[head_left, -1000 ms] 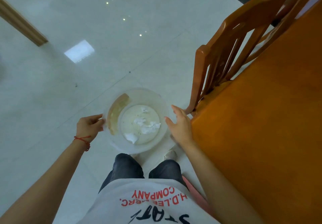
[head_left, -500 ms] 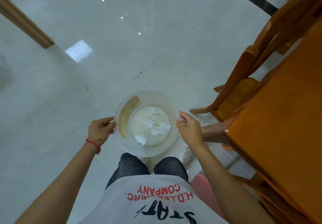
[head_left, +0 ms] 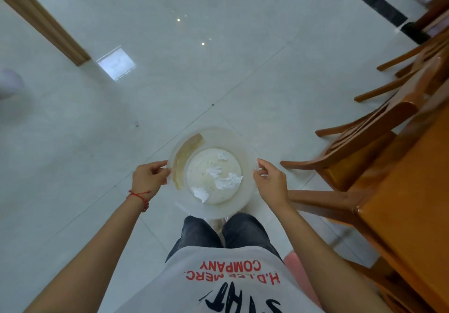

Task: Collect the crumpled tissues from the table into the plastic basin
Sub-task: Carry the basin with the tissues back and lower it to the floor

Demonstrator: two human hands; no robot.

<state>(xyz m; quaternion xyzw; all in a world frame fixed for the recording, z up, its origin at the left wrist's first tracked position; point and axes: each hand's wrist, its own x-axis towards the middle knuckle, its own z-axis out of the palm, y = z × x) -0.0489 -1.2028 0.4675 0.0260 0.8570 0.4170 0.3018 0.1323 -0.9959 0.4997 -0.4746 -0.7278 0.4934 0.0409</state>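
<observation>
Basin gripped at both rims, tissues inside

Fingers (head_left: 159, 166) of the left hand (head_left: 148, 179) and right hand (head_left: 272, 183) pinch opposite rims of the plastic basin (head_left: 247, 174), held above the floor, left of the tabletop (head_left: 413, 203). Crumpled tissues (head_left: 226, 181) lie inside; light, thin-walled, probably flexes, so a two-sided rim hold suits.

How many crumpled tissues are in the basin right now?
4, all on the floor of the clear round plastic basin: one at the far edge, one central, one right, one nearest the person. None seem hidden.
</observation>
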